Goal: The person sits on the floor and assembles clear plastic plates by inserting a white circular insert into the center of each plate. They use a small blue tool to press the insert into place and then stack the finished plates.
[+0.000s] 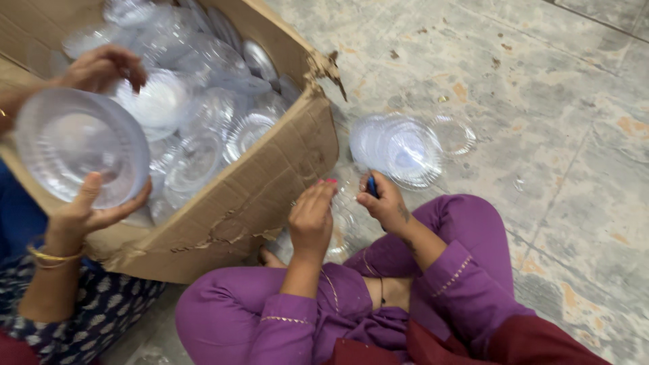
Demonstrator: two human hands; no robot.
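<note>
I sit cross-legged on the floor in purple clothes. My left hand (311, 217) is curled on a clear plastic lid (341, 230) that rests over my legs. My right hand (387, 205) grips a small blue tool (372, 186) right next to that lid. Just beyond my hands, a stack of clear round lids (399, 150) lies on the floor, with one single lid (454, 135) to its right.
A torn cardboard box (270, 182) full of clear lids stands at the left. A co-worker in blue patterned clothes holds a stack of clear lids (78, 145) in one hand (88, 211) and reaches the other hand (103, 67) into the box. Stained stone tiles (541, 101) stretch to the right.
</note>
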